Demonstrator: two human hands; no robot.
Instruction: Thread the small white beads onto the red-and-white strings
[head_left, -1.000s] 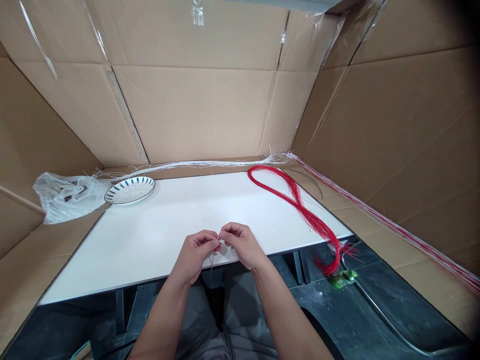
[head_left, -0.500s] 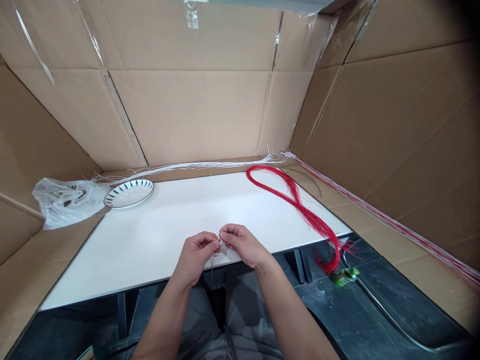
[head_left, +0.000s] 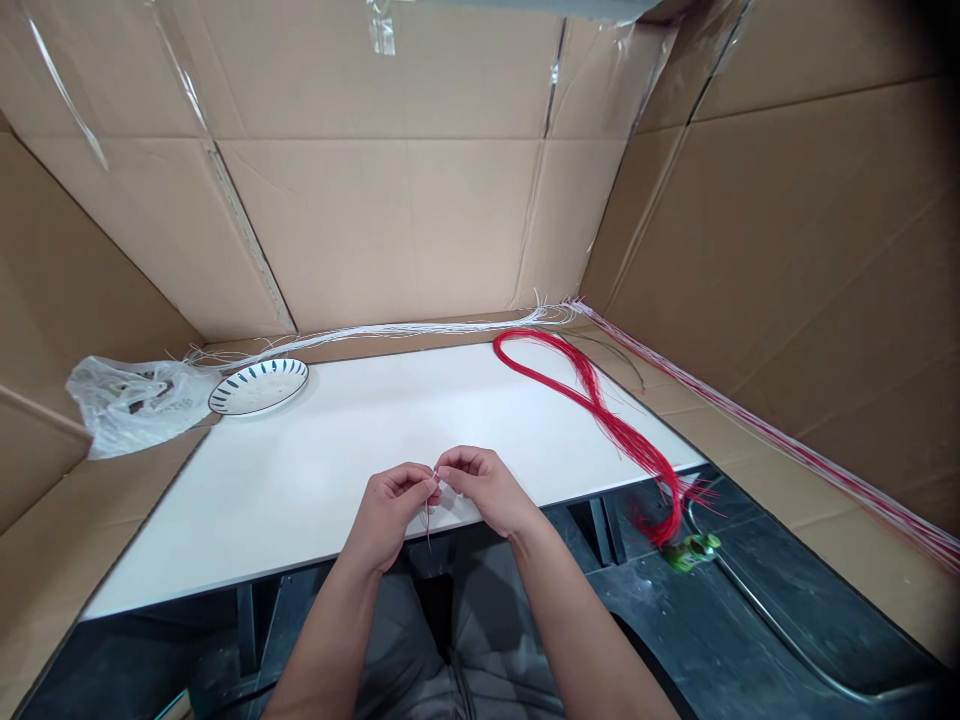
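At the frame's lower centre, your left hand [head_left: 386, 512] and right hand [head_left: 486, 492] pinch a thin strand [head_left: 428, 518], each grip narrow; a red bundle [head_left: 621, 431] lies right of centre, overhanging the table [head_left: 352, 410].

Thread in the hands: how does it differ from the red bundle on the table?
The thread is very thin; the red bundle gathers many strands. The thread is pinched by the left hand and right hand; the red bundle lies looped on the table, untouched, partly past its edge. Both have loose ends.
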